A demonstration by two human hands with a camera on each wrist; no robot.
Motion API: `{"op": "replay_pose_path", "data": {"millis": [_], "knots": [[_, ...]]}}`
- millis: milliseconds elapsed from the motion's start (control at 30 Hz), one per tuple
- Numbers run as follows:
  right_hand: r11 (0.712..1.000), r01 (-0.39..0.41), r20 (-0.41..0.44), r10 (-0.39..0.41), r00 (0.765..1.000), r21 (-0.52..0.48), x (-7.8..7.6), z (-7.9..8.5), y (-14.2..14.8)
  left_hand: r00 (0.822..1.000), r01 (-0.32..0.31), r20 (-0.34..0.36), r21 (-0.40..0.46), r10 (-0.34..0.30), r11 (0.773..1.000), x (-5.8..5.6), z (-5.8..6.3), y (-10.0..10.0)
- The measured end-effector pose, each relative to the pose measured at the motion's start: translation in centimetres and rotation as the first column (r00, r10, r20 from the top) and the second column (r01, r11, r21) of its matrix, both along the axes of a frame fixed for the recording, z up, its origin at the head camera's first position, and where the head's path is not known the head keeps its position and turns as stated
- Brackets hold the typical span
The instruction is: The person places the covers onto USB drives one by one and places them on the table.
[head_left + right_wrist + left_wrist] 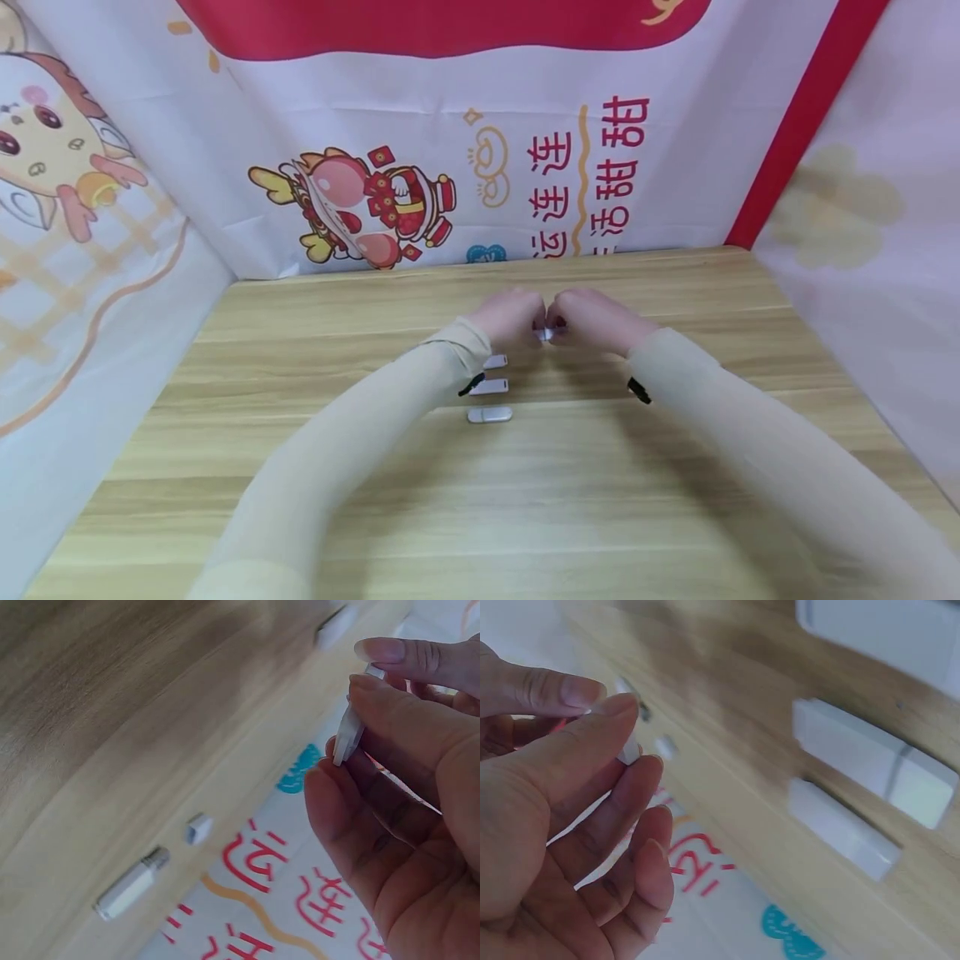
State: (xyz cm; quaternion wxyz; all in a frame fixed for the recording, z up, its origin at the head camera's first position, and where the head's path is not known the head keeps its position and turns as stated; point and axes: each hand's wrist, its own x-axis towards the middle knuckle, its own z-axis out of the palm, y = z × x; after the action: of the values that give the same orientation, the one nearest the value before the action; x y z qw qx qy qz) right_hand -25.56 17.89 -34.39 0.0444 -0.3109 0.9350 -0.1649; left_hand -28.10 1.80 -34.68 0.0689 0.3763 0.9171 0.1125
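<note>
Fingertips of my left hand (pixel 513 317) and right hand (pixel 596 318) meet over the far part of the table. Between them they pinch a small white USB flash drive (pixel 349 735), mostly covered by the fingers. In the left wrist view, the left hand (pixel 577 817) has thumb and forefinger on it, its other fingers loosely bent. Beside the hands lies an uncapped white USB drive (pixel 131 892) with its metal plug showing, and near that a loose white cap (pixel 199 829). Whether the held drive is capped, I cannot tell.
Left of the hands, white USB drives lie in a column: a near one (pixel 490 414), a middle one (pixel 489 386) and a far one (pixel 495 361), partly behind the left sleeve. The wooden table (pixel 480 500) ends at a printed cloth wall (pixel 435 108) at the back.
</note>
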Motion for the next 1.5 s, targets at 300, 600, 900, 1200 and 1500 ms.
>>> {"op": "replay_pose_path", "data": {"millis": [300, 600, 900, 1200, 1500], "knots": [[1.000, -0.002, 0.041, 0.002, 0.999, -0.009, -2.9, -2.7, -0.4, 0.998, -0.051, 0.039, -0.047, 0.053, 0.998, -2.8, -2.4, 0.3], [0.998, 0.047, 0.079, -0.049, 0.996, 0.029, -4.1, -3.6, -0.4, 0.995, -0.073, 0.062, -0.062, 0.077, 0.995, -4.3, -3.5, 0.7], [0.988, 0.145, 0.056, -0.148, 0.987, 0.058, -4.1, -3.9, -0.8, 0.996, -0.050, 0.064, -0.083, 0.056, 0.995, -4.6, -3.7, 1.4], [0.971, 0.238, 0.013, -0.239, 0.971, 0.023, -3.4, -4.4, -1.2, 0.998, -0.054, -0.044, -0.085, 0.050, 0.995, -4.0, -3.7, 2.2], [0.963, 0.267, 0.037, -0.268, 0.963, 0.030, -3.4, -4.3, -1.5, 0.996, -0.074, -0.055, -0.101, 0.068, 0.992, -2.8, -2.2, 2.1]]}}
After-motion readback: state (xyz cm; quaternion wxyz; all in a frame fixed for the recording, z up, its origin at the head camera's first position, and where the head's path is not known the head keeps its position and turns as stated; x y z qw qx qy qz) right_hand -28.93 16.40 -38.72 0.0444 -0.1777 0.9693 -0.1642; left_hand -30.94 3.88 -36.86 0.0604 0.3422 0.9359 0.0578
